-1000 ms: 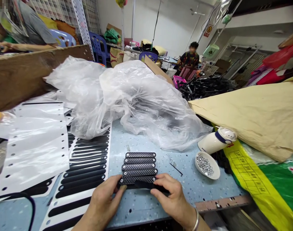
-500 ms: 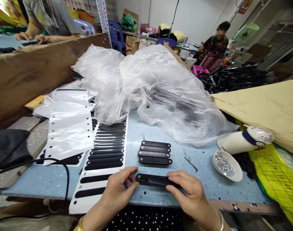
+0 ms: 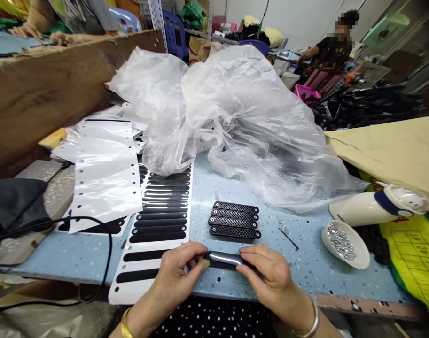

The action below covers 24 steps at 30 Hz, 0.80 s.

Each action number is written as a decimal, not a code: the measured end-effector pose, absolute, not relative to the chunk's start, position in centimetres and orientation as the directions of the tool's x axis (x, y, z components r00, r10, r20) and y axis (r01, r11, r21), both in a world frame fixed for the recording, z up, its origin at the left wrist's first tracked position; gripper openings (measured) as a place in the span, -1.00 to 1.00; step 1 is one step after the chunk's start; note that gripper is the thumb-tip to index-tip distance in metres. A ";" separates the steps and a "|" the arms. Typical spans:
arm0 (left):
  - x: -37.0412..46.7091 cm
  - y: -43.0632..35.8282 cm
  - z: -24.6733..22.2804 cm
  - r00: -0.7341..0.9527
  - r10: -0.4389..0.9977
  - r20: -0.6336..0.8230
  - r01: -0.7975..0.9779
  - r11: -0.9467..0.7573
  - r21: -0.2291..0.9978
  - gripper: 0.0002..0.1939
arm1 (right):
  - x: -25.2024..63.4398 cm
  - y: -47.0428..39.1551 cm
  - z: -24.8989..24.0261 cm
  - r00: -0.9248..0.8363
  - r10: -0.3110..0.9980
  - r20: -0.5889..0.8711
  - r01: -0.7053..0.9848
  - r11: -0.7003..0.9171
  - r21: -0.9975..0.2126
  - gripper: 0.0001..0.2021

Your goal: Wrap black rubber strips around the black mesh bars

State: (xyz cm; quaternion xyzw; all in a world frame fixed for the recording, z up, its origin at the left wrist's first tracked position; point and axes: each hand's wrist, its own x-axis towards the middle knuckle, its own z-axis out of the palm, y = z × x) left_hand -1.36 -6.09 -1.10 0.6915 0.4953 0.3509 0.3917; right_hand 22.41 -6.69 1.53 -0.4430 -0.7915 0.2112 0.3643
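Note:
My left hand (image 3: 179, 274) and my right hand (image 3: 269, 277) hold one long black plastic strip (image 3: 224, 258) by its two ends, just above the near edge of the blue table (image 3: 306, 277). The strip's smooth, shiny side faces up. Just beyond it, several textured black strips (image 3: 234, 220) lie side by side in a neat row on the table. To the left lies a white sheet with black oblong stickers (image 3: 158, 220).
A big crumpled clear plastic bag (image 3: 231, 122) fills the table's middle. A small white bowl of silvery bits (image 3: 344, 244) and a toppled white bottle (image 3: 372, 211) lie at right. Peeled white sheets (image 3: 105, 173), a black cable (image 3: 94, 225), a wooden board (image 3: 41, 89); other people work behind.
Both hands drew the strip back from the row toward the table's edge and turned it, so a smooth glossy face now shows instead of the textured one. The camera tilted down.

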 end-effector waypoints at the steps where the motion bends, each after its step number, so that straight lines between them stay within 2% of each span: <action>1: -1.4 -6.1 -1.1 0.267 0.959 0.097 0.411 -0.204 0.889 -0.86 | 22.4 -6.7 1.5 -0.343 0.857 0.385 0.548 0.515 -0.658 -0.88; 15: -1.4 -6.2 -1.0 0.270 0.961 0.059 0.409 -0.170 0.896 -0.86 | 22.2 -6.9 1.0 -0.373 0.872 0.317 0.591 0.487 -0.643 -0.89; 24: -1.4 -6.0 -0.7 0.252 0.964 0.088 0.419 -0.191 0.887 -0.85 | 22.0 -6.7 1.3 -0.395 0.865 0.309 0.583 0.496 -0.644 -0.90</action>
